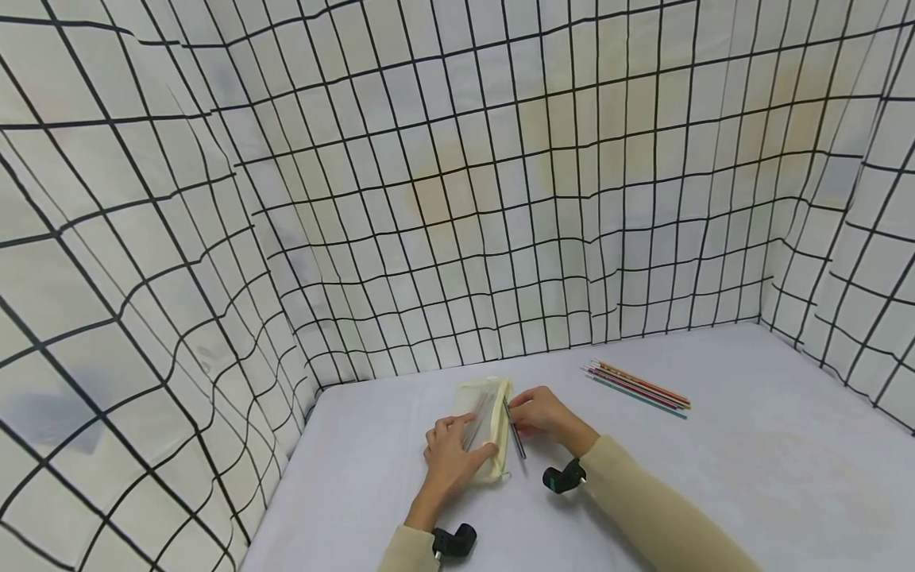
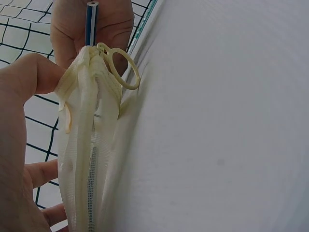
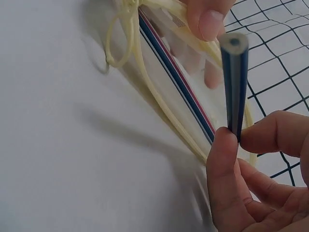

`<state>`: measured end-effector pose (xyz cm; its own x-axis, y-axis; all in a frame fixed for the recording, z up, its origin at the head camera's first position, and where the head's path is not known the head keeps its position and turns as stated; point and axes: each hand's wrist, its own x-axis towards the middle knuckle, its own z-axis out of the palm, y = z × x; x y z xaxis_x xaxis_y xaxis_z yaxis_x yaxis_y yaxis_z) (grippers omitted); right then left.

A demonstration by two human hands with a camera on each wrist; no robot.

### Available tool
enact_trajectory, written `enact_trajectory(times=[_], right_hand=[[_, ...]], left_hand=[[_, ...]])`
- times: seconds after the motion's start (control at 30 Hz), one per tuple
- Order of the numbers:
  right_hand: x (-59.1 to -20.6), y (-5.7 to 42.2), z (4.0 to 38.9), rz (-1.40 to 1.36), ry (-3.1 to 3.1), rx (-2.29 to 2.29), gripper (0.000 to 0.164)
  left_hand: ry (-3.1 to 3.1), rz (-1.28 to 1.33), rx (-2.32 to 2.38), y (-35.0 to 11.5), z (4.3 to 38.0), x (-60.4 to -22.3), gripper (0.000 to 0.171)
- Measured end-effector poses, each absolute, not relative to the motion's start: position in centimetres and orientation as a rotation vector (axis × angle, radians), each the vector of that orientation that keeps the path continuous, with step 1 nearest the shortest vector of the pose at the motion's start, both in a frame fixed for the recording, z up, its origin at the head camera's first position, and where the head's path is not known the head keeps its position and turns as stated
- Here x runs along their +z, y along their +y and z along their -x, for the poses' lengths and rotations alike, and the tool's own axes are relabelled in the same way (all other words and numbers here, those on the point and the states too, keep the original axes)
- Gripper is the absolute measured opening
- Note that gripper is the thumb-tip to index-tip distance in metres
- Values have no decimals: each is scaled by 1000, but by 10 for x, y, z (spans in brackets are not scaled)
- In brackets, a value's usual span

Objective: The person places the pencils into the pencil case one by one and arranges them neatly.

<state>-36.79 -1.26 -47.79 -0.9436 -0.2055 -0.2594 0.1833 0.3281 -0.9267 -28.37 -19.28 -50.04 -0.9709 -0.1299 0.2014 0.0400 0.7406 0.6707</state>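
Note:
A see-through zip pouch with pale yellow trim is tilted up on its side on the table. My left hand grips it, thumb at the zip edge and fingers behind the clear side. Between right thumb and fingers, my right hand pinches a dark blue and silver striped pencil, its blunt end toward the right wrist camera. That pencil is just beside the pouch's open zip side. Striped pencils lie inside the pouch, seen in the right wrist view. A yellow loop hangs at the zip's end.
Several coloured pencils lie in a loose bundle on the white tabletop, to the right beyond my right hand. White cloth walls with a black grid stand behind the table and at both sides.

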Motion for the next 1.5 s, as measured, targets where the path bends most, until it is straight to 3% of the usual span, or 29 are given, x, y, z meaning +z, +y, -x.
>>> enact_trajectory(times=[0.5, 1.0, 1.5], right_hand=[[-484, -27, 376, 18, 2208, -1698, 37], [-490, -41, 374, 79, 2180, -1788, 28], [-481, 8, 381, 99, 2334, -1739, 25]], left_hand=[[-2719, -95, -1068, -194, 283, -501, 72], [-2684, -66, -1081, -194, 281, -502, 69], [-2680, -67, -1073, -193, 283, -499, 73]])
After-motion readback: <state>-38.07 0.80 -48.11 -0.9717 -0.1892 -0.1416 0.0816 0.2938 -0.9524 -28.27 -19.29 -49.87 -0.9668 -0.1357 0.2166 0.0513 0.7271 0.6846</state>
